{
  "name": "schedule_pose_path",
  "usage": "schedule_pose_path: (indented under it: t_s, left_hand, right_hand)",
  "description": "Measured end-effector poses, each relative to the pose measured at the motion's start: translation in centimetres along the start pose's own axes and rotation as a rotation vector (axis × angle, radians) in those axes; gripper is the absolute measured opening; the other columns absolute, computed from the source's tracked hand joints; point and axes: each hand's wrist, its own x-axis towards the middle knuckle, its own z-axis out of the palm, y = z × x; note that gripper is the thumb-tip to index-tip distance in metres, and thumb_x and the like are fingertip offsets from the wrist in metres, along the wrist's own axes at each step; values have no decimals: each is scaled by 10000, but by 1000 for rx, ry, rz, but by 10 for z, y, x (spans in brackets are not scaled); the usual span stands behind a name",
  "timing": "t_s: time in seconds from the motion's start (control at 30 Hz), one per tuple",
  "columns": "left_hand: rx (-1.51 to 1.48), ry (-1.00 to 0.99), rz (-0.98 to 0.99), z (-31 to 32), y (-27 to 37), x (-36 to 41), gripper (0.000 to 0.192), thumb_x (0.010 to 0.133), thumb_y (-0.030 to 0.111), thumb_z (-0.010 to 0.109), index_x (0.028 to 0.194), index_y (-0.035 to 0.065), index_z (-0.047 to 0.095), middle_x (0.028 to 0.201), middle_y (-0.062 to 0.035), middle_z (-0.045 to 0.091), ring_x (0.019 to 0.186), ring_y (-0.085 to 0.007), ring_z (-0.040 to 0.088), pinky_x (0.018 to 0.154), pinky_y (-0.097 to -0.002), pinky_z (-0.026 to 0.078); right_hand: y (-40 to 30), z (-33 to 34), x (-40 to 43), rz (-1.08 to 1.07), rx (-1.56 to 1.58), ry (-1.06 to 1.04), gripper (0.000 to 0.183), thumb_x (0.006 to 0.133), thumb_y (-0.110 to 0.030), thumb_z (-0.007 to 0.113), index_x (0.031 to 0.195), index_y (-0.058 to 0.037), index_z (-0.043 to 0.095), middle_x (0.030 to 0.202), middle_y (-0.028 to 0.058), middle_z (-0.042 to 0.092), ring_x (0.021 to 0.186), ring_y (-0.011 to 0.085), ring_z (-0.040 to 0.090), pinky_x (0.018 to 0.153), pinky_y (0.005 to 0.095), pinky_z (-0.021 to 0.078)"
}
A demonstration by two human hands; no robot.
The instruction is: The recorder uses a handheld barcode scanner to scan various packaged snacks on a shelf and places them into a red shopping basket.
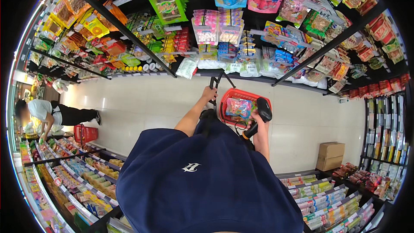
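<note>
My left hand (209, 94) is closed around the black pull handle (220, 77) of a red plastic shopping basket (260, 95). Colourful snack bags (239, 107) lie inside the basket, which stands on the floor just in front of me. In my right hand (257, 120) I grip a black handheld barcode scanner (264, 109) by its grip, its head over the basket's right side. The scanner and my hand hide part of the basket's contents and rim.
Ahead, a black shelf rack (194, 74) carries hanging bagged snacks. A person (48, 113) bends over the left shelves beside another red basket (85, 133). A cardboard box (330, 156) stands at right. Shelves of packaged goods (323, 200) lie behind me on both sides.
</note>
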Motion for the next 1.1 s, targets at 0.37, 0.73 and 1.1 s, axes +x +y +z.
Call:
schedule_pose_path:
  t_s: [0.37,0.73,1.1]
  left_hand:
    - [187,54,-18,-7,-8,-9,268,918,252,537,927,-2,623,729,-132,691,538,-205,641,521,-347,513]
    - [410,74,12,0,10,-28,293,895,311,538,1009,59,634,835,-163,708,841,-346,691,790,-459,520]
    - [469,130,42,0,7,-21,318,900,311,528,1079,72,638,1075,-229,667,1040,-420,620,915,-509,479]
  right_hand:
    - [8,-14,11,-33,11,-21,247,813,-146,697,1017,-72,578,830,37,549,674,131,538,562,278,450]
    - [11,-15,6,-4,16,-6,245,822,-136,695,1027,-70,579,813,30,546,663,123,532,557,272,451]
    - [15,-22,8,-9,71,-6,234,837,-118,679,1039,-71,570,804,33,544,670,124,535,554,281,455]
